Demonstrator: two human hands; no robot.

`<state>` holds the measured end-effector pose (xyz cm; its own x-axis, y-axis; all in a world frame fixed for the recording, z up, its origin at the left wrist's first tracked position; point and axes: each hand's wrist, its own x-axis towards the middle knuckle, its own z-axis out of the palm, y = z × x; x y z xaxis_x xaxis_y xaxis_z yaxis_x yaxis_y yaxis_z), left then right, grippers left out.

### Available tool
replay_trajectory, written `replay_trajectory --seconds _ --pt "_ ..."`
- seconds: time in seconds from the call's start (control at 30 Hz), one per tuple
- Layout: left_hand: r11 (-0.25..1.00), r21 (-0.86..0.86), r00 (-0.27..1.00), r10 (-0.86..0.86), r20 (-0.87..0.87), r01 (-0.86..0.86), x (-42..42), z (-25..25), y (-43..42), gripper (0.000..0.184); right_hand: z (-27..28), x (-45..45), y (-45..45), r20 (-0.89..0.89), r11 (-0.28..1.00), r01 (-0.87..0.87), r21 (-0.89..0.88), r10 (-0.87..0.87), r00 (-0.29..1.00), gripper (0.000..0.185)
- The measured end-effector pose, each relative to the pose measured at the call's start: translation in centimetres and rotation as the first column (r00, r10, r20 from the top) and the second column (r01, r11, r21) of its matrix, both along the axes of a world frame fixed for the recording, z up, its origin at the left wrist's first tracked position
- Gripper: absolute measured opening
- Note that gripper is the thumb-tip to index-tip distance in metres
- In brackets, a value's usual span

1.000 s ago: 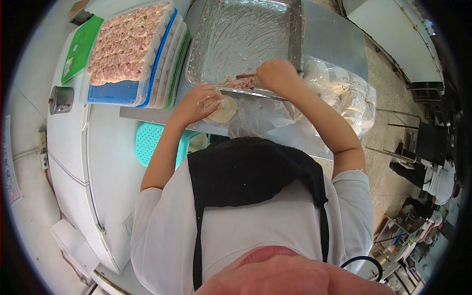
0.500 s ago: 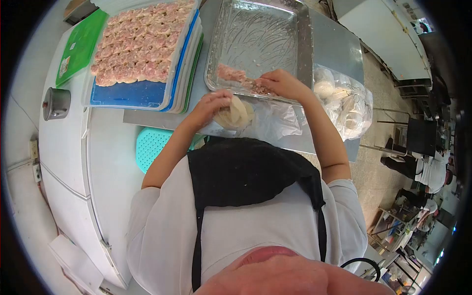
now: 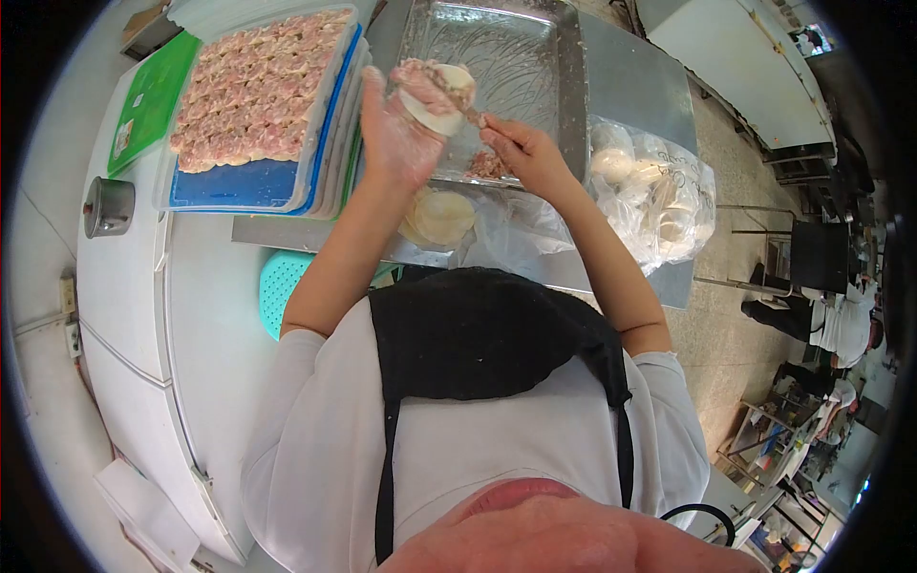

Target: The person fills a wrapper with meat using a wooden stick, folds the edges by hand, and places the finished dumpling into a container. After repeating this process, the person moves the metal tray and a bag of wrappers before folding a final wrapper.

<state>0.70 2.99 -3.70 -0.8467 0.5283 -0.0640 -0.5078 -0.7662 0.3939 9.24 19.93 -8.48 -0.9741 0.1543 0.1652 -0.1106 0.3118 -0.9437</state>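
Note:
My left hand point(image 3: 399, 138) is palm up over the left side of the metal tray point(image 3: 583, 95), a round wrapper point(image 3: 435, 116) lying on its fingers. Pink meat filling point(image 3: 425, 84) covers part of that wrapper. My right hand point(image 3: 521, 148) grips a small spreading tool point(image 3: 474, 117), whose far end touches the filling. More minced meat point(image 3: 489, 165) lies in the tray's near edge. Below my left wrist, a stack of round wrappers point(image 3: 439, 218) rests on clear plastic.
Filled dumplings point(image 3: 258, 91) sit in a stacked plastic container at the left, beside a green lid point(image 3: 148, 105) and a metal pot point(image 3: 109, 206). A plastic bag of dough balls point(image 3: 659, 196) lies at the right. People stand far right.
My left hand has picked up a wrapper from the stack and moved up over the tray, palm turned up. My right hand has brought meat from the tray onto the wrapper.

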Motion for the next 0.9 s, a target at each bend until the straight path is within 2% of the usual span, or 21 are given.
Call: replay_trajectory --seconds 0.03,0.07,0.1,0.13,0.17,0.2,0.23,0.27,0.3,0.33,0.37,0.43,0.47,0.53,0.63,0.67,0.73,0.77,0.8,0.83,0.9 --pt "0.999 -0.007 0.998 0.033 0.045 -0.033 -0.7 -0.3 0.0 0.062 0.0 0.2 0.1 -0.117 0.967 0.013 0.253 0.017 0.993 0.03" --pt "0.997 -0.013 0.994 0.071 0.087 -0.07 -1.6 -0.7 0.0 0.068 0.8 0.8 1.2 -0.122 0.968 0.012 0.252 0.02 0.992 0.03" --pt "0.997 -0.014 0.994 0.075 0.081 -0.075 -2.3 -1.6 0.1 0.068 3.3 1.6 2.2 0.014 0.835 -0.031 0.549 0.028 1.0 0.03" --pt "0.995 0.0 0.992 0.102 0.071 -0.102 -3.0 -3.4 0.0 0.069 4.7 2.3 2.9 0.145 0.617 -0.11 0.779 -0.007 0.989 0.029" --pt "0.991 0.013 0.989 0.131 0.063 -0.132 -3.8 -5.6 -0.3 0.071 4.8 2.6 2.9 0.142 0.619 -0.112 0.777 0.0 0.99 0.029" --pt "0.985 0.144 0.991 -0.077 -0.111 0.092 -3.5 -4.9 -0.3 0.071 4.7 2.8 2.8 0.017 0.663 -0.033 0.748 0.032 0.999 0.029" --pt "0.986 0.14 0.991 -0.072 -0.114 0.088 -2.8 -4.4 0.4 0.071 4.7 2.9 2.8 -0.11 0.706 0.041 0.707 0.053 0.992 0.029" --pt "0.999 0.017 0.997 0.044 0.065 -0.045 -1.8 -4.0 1.6 0.071 4.6 2.6 3.2 -0.114 0.707 0.04 0.706 0.058 0.992 0.029" --pt "0.98 -0.126 0.957 0.18 0.227 -0.154 -0.3 -2.3 2.5 0.07 4.5 2.2 3.7 -0.008 0.651 -0.052 0.757 0.088 0.996 0.03" --pt "0.979 -0.129 0.956 0.185 0.226 -0.159 0.3 -2.1 2.7 0.07 4.7 2.1 4.0 0.1 0.589 -0.147 0.794 0.111 0.989 0.031" --pt "0.972 -0.176 0.953 0.197 0.23 -0.158 0.7 -1.9 2.9 0.07 5.6 2.5 4.5 0.097 0.586 -0.15 0.796 0.122 0.988 0.031" --pt "0.96 -0.223 0.947 0.223 0.231 -0.172 0.8 -2.0 3.2 0.072 9.1 3.6 5.0 0.17 0.419 -0.184 0.889 0.071 0.983 0.027" --pt "0.968 -0.189 0.95 0.206 0.233 -0.163 0.6 -2.5 3.1 0.069 8.6 3.6 4.9 0.169 0.421 -0.186 0.888 0.078 0.983 0.027" --pt "0.975 -0.156 0.954 0.189 0.232 -0.155 0.1 -2.8 3.5 0.068 6.6 3.5 4.3 -0.022 0.557 -0.089 0.825 0.189 0.982 0.03" --pt "0.948 -0.188 0.908 0.305 0.289 -0.259 -0.2 -3.1 3.6 0.062 4.8 2.4 6.3 -0.153 0.623 -0.061 0.78 0.284 0.946 0.029" --pt "0.971 -0.093 0.935 0.236 0.266 -0.219 -0.1 -3.1 3.2 0.059 4.7 2.1 7.1 -0.159 0.625 -0.064 0.778 0.294 0.942 0.029" --pt "0.984 -0.004 0.958 0.172 0.231 -0.176 0.9 -2.0 2.9 0.057 4.9 1.8 8.8 -0.17 0.897 -0.161 0.412 0.249 0.953 0.031" --pt "0.971 -0.22 0.995 0.079 -0.069 -0.092 1.7 -0.8 2.8 0.056 5.4 1.7 9.2 -0.173 0.897 -0.164 0.411 0.254 0.952 0.031" --pt "0.895 -0.44 0.94 -0.088 -0.33 -0.071 2.1 -0.1 2.9 0.058 6.2 1.8 9.4 0.004 0.926 -0.22 0.306 0.23 0.973 0.033" --pt "0.894 -0.443 0.94 -0.085 -0.331 -0.074 1.9 -0.1 2.7 0.058 6.8 2.0 9.6 0.184 0.949 -0.253 0.19 0.219 0.958 0.036" --pt "0.609 -0.685 0.622 -0.369 -0.691 -0.4 1.5 0.3 1.9 0.065 7.5 2.4 9.9 0.221 0.924 -0.343 0.171 0.303 0.927 0.037"
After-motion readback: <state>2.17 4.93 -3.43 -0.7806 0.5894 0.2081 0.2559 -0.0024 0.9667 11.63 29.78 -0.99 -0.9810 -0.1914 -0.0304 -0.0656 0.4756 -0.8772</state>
